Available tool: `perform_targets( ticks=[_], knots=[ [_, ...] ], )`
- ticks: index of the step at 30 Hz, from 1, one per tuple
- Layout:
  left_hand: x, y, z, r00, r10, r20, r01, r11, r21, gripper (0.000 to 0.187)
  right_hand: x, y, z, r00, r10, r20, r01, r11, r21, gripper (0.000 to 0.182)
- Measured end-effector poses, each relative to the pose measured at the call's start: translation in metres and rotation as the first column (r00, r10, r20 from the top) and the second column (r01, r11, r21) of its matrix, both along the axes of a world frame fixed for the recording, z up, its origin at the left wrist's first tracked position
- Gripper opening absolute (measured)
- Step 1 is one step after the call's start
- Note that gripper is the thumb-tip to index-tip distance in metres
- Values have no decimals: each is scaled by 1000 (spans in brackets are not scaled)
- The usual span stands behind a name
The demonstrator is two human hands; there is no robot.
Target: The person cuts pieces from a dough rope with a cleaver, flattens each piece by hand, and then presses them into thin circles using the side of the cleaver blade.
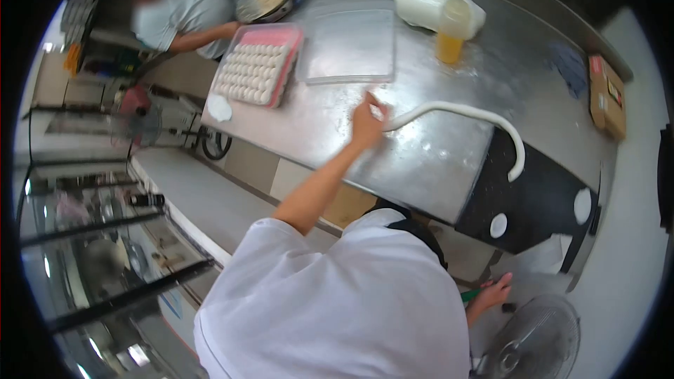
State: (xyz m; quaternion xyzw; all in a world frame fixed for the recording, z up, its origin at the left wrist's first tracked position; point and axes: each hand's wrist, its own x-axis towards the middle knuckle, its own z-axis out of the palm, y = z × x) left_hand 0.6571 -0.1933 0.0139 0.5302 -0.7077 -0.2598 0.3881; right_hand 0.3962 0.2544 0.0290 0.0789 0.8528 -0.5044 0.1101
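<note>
A long white dough rope [449, 107] curves over the steel table and onto a black board [533, 182]. My left hand [369, 121] is at the rope's left end, its fingers closed round the tip. Low on the right, beside my body, my right hand [493, 293] is closed on a green handle [472, 295]; the rest of that object is hidden. Two flat white rounds [498, 225] [583, 206] lie on the black board. Behind my left hand rests a clear rectangular lid or tray [349, 78].
A co-worker [189, 7] at the far left holds a bowl [270, 0] beside a pink tray of white dough pieces [256, 74]. At the back are a white bag [421, 1] and a yellow-filled bottle [451, 35]. A cardboard box [607, 98] and a fan [533, 340] are right.
</note>
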Motion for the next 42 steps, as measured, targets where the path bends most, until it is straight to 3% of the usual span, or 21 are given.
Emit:
perform_targets(
  ticks=[1, 2, 4, 6, 9, 10, 12, 13, 15, 18, 20, 22, 26, 28, 29, 31, 35, 37, 39, 40, 42],
  knots=[
    [-42, 31, 11, 975, -212, -68, 211, 977, -14, 45, -1, 8, -23, 999, -34, -1, 34, 999, -26, 52],
    [-74, 58, 32, 886, -454, -94, 463, 876, 136, 63, -3, 26, -43, 996, -93, -11, 92, 995, -35, 50],
    [-138, 95, 31, 701, -709, -71, 713, 700, 44, 58, 12, 32, -24, 995, -101, 15, 101, 995, -11, 44],
    [-201, 134, 35, 585, -762, -277, 806, 584, 95, 54, 28, 44, -12, 987, -163, 6, 163, 986, -31, 43],
    [-270, 182, 30, 380, -847, -372, 925, 355, 136, 50, 52, 65, -6, 972, -232, 21, 233, 971, -54, 43],
    [-288, 197, 22, 345, -918, -193, 938, 344, 43, 55, 56, 69, -4, 976, -217, 33, 219, 974, -64, 42],
    [-316, 228, 4, 308, -948, 85, 948, 313, 57, 69, 64, 89, -14, 969, -240, 51, 241, 970, -17, 41],
    [-321, 237, -11, 284, -955, 85, 955, 289, 61, 69, 69, 94, -19, 954, -282, 100, 283, 959, 1, 39],
    [-323, 259, -41, 184, -770, 611, 977, 211, -29, 85, 71, 100, -18, 932, -330, 151, 340, 939, -46, 37],
    [-330, 261, -39, 28, -803, 595, 970, 165, 178, 90, 62, 100, -20, 904, -368, 219, 375, 927, 14, 37],
    [-328, 262, -36, 23, -774, 633, 980, 143, 140, 93, 40, 102, -37, 909, -348, 228, 371, 926, -64, 36],
    [-334, 265, -25, -2, -772, 636, 955, 187, 230, 96, -14, 89, -31, 955, -267, 126, 285, 946, -152, 36],
    [-336, 263, -25, -49, -774, 631, 963, 132, 237, 96, -131, 57, -21, 975, -222, -26, 204, 931, -304, 39],
    [-335, 262, -23, -36, -792, 610, 961, 140, 238, 96, -173, 54, -52, 972, -235, -31, 232, 970, -78, 43],
    [-335, 260, -22, -27, -808, 589, 964, 135, 229, 95, -186, 66, -78, 976, -217, -31, 215, 974, -74, 43],
    [-330, 259, -25, -21, -831, 555, 967, 125, 223, 94, -193, 88, -127, 995, -94, -43, 102, 958, 269, 48],
    [-332, 253, -30, 15, -877, 481, 989, 84, 124, 92, -117, 66, -48, 950, -287, 124, 293, 956, -34, 47],
    [-331, 252, -40, 44, -895, 445, 995, 78, 59, 93, -68, 81, -59, 963, -257, 79, 254, 966, 50, 44],
    [-329, 251, -43, 43, -919, 391, 998, 61, 33, 93, -8, 70, -52, 923, -360, 133, 357, 933, 49, 43],
    [-327, 251, -48, 65, -949, 309, 998, 63, -16, 83, 24, 66, -50, 906, -384, 177, 377, 923, 75, 43],
    [-327, 243, -52, 84, -990, -115, 996, 88, -32, 69, 84, 63, -50, 883, -416, 217, 402, 909, 108, 43]
  ],
)
